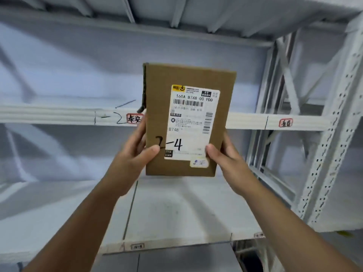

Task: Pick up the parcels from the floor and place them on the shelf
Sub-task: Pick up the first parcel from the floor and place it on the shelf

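A flat brown cardboard parcel (pixel 157 91) with a white shipping label and "2-4" handwritten in black is held upright in front of the white metal shelf (pixel 59 114). My left hand (pixel 135 156) grips its lower left edge, thumb across the front. On the lower right edge sits my right hand (pixel 225 160), thumb on the label. The parcel's top reaches above the middle shelf board; its bottom hangs over the lower board (pixel 176 213).
The shelf's perforated upright post (pixel 330 154) stands at the right, with diagonal braces behind it. Red-bordered tags (pixel 285 122) and handwritten marks sit on the middle board's front edge. The visible shelf levels hold no parcels. A darker floor shows below the lower board.
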Motion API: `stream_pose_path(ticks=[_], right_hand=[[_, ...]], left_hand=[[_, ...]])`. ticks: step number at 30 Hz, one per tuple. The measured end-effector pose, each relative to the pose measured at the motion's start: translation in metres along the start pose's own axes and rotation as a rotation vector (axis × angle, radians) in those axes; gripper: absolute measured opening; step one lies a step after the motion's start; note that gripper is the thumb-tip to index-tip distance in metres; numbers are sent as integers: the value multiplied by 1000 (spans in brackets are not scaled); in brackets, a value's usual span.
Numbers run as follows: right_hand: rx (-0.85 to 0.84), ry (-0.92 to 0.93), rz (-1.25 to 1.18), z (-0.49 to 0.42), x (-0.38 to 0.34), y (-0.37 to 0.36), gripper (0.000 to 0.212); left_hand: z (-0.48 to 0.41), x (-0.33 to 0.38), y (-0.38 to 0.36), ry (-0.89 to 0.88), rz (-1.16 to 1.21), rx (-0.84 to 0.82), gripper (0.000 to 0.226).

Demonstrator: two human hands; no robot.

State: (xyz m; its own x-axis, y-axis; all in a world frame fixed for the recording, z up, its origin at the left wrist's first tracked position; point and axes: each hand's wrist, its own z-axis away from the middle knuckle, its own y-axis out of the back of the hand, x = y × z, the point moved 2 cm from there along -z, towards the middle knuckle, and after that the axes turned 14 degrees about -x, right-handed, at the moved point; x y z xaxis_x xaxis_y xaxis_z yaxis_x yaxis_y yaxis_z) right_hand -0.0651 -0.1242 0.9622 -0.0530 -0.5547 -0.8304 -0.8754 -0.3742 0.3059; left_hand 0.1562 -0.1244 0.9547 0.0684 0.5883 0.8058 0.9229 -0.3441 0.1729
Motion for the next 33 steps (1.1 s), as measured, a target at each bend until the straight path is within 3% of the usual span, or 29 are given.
stream_pose_path(ticks=[5, 10, 14, 19, 22, 28, 33], right_hand=[[136, 89, 184, -81, -36, -24, 58], [229, 95, 309, -150, -60, -38, 54], [225, 34, 376, -196, -52, -40, 57], [134, -123, 356, -246, -28, -40, 59], [98, -239, 368, -265, -19, -41, 54], [141, -402, 304, -279, 0, -28, 36], [185, -431, 357, -283, 4, -28, 34]], left_hand=[[-42, 50, 62, -112, -234, 59, 60], [-80, 74, 109, -92, -379, 115, 58], [-106, 64, 140, 7, -506, 156, 53], [-127, 35, 185, 121, -498, 168, 46], [-139, 21, 198, 251, -400, 101, 49], [-151, 7, 200, 419, -454, 73, 48], [-152, 7, 203, 548, -707, 128, 31]])
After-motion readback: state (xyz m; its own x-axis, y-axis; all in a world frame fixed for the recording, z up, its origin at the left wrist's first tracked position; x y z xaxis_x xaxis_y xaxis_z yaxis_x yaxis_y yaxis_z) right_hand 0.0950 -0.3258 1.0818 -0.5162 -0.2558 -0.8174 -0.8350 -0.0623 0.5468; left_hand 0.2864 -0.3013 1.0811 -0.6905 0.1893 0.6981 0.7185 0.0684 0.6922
